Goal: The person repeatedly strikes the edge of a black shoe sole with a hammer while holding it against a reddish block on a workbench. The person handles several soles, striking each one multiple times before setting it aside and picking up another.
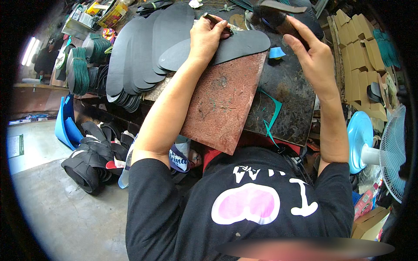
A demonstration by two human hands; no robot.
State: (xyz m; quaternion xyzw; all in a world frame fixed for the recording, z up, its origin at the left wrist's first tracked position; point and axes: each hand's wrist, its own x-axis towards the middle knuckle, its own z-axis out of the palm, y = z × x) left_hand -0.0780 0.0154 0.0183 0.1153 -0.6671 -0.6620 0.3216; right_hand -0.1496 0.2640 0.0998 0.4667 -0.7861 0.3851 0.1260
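On a reddish-brown board (pixel 220 98) lies a black sole-shaped sheet (pixel 246 43), set crosswise. My left hand (pixel 205 35) is closed around a short dark rod (pixel 210 18), which looks like a punch. Its lower end is down at the sheet, mostly behind my fingers. My right hand (pixel 310 54) is raised to the right of the sheet, thumb and forefinger around a dark hammer-like tool (pixel 272 19). Blur and shadow hide the tool's exact shape. Several more black soles (pixel 143 48) lie overlapped in a fan beside my left forearm.
A dark worktable (pixel 287 111) carries a blue scrap (pixel 276 52) and a teal offcut (pixel 274 115). Bundles of green cord (pixel 80 69) stand at left, black footwear parts (pixel 89 161) on the floor. Cardboard boxes (pixel 355 48) and a fan (pixel 394 152) are at right.
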